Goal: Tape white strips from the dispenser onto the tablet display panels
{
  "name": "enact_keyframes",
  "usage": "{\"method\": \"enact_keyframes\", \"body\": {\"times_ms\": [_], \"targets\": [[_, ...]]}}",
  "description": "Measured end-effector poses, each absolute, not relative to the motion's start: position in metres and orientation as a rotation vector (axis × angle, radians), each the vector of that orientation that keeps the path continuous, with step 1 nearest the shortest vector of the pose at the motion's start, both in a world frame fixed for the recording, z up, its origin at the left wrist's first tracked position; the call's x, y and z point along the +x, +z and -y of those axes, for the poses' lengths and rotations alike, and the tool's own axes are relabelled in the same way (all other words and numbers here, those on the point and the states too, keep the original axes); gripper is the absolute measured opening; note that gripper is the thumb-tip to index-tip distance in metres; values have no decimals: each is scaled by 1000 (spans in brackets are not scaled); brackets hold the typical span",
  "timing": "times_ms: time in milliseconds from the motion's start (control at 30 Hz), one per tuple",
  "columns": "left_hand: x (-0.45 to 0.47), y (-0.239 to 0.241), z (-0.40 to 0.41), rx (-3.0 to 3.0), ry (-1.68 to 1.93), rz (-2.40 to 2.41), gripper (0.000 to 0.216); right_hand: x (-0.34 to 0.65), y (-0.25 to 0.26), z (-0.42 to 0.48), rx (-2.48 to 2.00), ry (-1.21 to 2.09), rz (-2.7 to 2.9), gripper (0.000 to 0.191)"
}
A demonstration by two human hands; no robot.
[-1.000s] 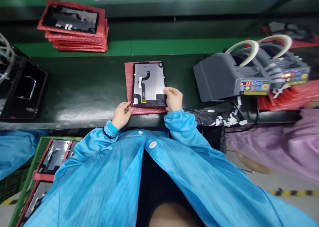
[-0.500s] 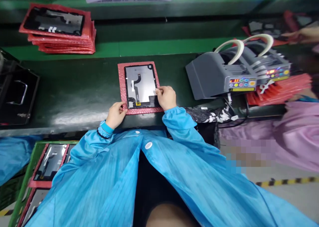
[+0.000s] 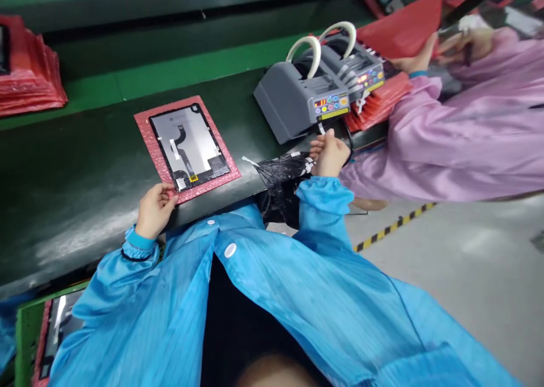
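A tablet screen panel [image 3: 187, 147] lies back-side up on a red bubble-wrap sheet [image 3: 149, 132] on the dark green bench. My left hand [image 3: 154, 209] rests at the sheet's near left corner, fingers curled onto its edge. My right hand [image 3: 328, 154] is off to the right, just below the grey tape dispenser [image 3: 293, 95], with its fingers pinched at a white tape strip [image 3: 322, 130] hanging from the dispenser's outlet. Whether the strip is free of the machine is hard to see.
A black plastic bag [image 3: 280, 169] stuck with white tape bits hangs at the bench edge. A stack of red sheets [image 3: 29, 72] sits far left. A co-worker in a pink coat [image 3: 459, 126] holds a red sheet at right. More panels lie in a green tray [image 3: 25, 330] below left.
My right hand left the panel's right edge and moved right to the tape dispenser's outlet. The view swung right. My left hand stayed at the sheet's corner.
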State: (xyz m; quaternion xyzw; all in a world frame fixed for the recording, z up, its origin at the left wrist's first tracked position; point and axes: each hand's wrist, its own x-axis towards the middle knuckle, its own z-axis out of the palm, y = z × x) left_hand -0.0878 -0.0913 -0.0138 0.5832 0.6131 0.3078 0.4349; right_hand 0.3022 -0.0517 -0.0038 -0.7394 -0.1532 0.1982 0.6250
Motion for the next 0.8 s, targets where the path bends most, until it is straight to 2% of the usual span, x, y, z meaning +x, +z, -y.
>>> {"method": "enact_keyframes", "body": {"times_ms": [133, 233, 267, 367, 467, 667, 800], "targets": [[-96, -13, 97, 1571, 668, -1576, 28, 303, 3, 54, -1785, 247, 466, 26], [-106, 0, 83, 1943, 594, -1690, 29, 294, 7, 67, -1793, -89, 713, 20], [-108, 6, 72, 2100, 585, -1709, 28, 287, 9, 69, -1767, -101, 789, 16], [-104, 17, 23, 2446, 490, -1501, 25, 247, 13, 57, -1637, 256, 1047, 15], [-90, 11, -29, 2529, 329, -1243, 26, 193, 7, 17, -1532, 671, 1402, 17], [-85, -20, -65, 2456, 290, -1146, 47, 127, -15, -68, -1600, 1006, 1652, 17], [-91, -22, -63, 2308, 365, -1147, 61, 112, -18, -84, -1703, 1059, 1700, 24]]}}
